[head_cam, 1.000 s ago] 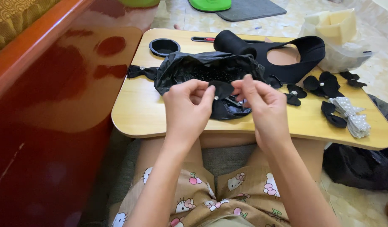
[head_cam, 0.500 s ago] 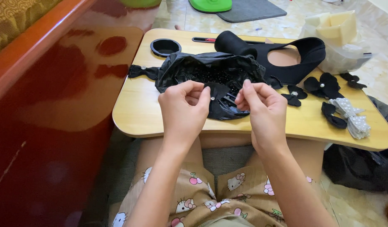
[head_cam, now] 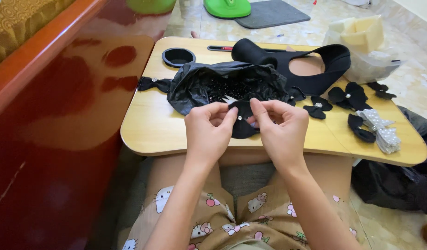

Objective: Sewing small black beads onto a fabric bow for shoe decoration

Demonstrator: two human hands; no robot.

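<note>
Wooden lap table [head_cam: 153,129], black bow [head_cam: 243,122] half-hidden between hands

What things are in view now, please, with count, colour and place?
black bow piece: one, black with a small bead, pinched between both hands
plastic bag: one, black, open, behind the hands
finished bows: several, black, table right
bow at the left: one, black, beside the bag
beaded strips: a bundle, white, right edge
foam shape: one, black, far side
cup recess: one, black, table's far left
lap table: one, pale wood
left hand: grip on the bow piece
right hand: grip on the bow piece
</note>
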